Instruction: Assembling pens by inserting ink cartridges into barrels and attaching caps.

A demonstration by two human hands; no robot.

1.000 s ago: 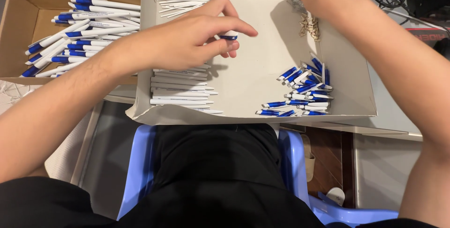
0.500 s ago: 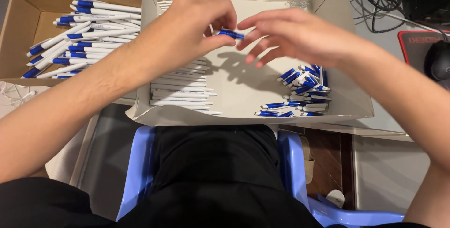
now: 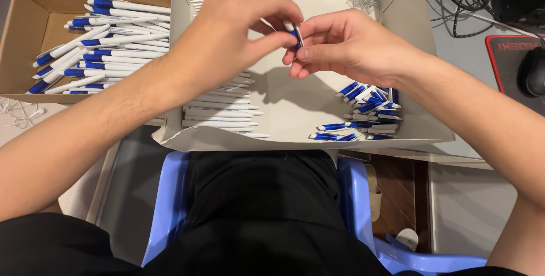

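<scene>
Blue-and-white pen part (image 3: pixel 293 32) is pinched between the closed fingertips of left hand (image 3: pixel 235 29) and right hand (image 3: pixel 346 43).

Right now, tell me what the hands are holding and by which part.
Both hands pinch one small blue-and-white pen part over the white box. The left hand grips its lower, blue end and the right hand the side; fingers hide most of it.

Person, seen from above: left hand (image 3: pixel 238 32) and right hand (image 3: pixel 346 46) bare, without rings, watch or gloves; forearms bare, entering from 8 and 4 o'clock. Black short sleeves at the lower corners. Black garment over the lap at 6 o'clock.
</scene>
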